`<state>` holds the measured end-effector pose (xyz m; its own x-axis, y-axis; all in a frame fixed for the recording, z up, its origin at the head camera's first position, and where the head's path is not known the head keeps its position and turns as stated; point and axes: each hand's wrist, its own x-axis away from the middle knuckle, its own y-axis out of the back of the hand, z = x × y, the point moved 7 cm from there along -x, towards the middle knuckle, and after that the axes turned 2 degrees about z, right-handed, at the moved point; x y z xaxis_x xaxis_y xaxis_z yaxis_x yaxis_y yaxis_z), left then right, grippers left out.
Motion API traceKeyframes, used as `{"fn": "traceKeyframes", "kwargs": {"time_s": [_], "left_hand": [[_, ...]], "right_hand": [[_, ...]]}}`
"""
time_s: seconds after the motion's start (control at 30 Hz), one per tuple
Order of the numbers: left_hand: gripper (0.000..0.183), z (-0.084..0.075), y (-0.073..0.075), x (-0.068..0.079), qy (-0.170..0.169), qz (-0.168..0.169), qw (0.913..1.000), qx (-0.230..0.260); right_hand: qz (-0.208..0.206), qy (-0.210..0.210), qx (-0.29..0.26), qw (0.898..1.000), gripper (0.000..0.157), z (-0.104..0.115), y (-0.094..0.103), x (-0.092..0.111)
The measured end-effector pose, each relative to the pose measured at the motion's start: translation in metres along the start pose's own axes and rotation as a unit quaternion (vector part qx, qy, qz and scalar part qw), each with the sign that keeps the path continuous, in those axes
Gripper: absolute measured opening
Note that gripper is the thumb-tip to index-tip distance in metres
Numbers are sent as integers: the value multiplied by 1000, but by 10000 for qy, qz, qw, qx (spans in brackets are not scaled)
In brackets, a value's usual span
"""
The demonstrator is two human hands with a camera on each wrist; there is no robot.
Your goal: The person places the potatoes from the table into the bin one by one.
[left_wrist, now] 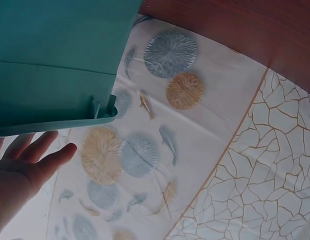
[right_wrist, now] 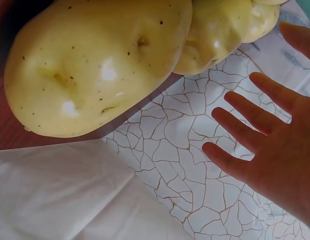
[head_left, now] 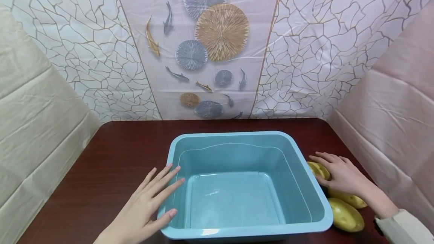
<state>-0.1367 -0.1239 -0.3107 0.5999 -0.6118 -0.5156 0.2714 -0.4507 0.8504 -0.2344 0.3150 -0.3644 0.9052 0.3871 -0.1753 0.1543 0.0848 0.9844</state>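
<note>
A light blue plastic basin (head_left: pixel 234 199) stands on the table with nothing inside it. Over its left rim my left hand (head_left: pixel 142 204) is spread, fingers straight and pointing inward; whether they touch the rim I cannot tell. Yellow potatoes lie just outside the basin's right side: a near one (head_left: pixel 346 215), a middle one (head_left: pixel 354 200) partly covered by my forearm, and a far one (head_left: pixel 320 169). Above the far potato reaches my right hand (head_left: pixel 344 174), its fingers extended. The right wrist view shows those fingers spread, with a large potato (right_wrist: pixel 95 70) in front.
The dark red-brown table (head_left: pixel 95 183) extends left of the basin and behind it. A patterned cloth (head_left: pixel 305 48) with cracked lines and fish hangs along the back. Pale padded panels (head_left: pixel 390 123) flank the table on both sides.
</note>
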Motion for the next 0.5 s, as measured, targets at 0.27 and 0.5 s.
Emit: {"fn": "traceKeyframes", "kwargs": {"time_s": [0.27, 0.5], "left_hand": [[55, -6, -4, 2, -300, 2, 9995, 95], [54, -8, -9, 2, -317, 53, 9994, 134]], "right_hand": [[152, 76, 62, 9998, 53, 2, -2, -4], [356, 58, 84, 9993, 55, -3, -9, -7]]}}
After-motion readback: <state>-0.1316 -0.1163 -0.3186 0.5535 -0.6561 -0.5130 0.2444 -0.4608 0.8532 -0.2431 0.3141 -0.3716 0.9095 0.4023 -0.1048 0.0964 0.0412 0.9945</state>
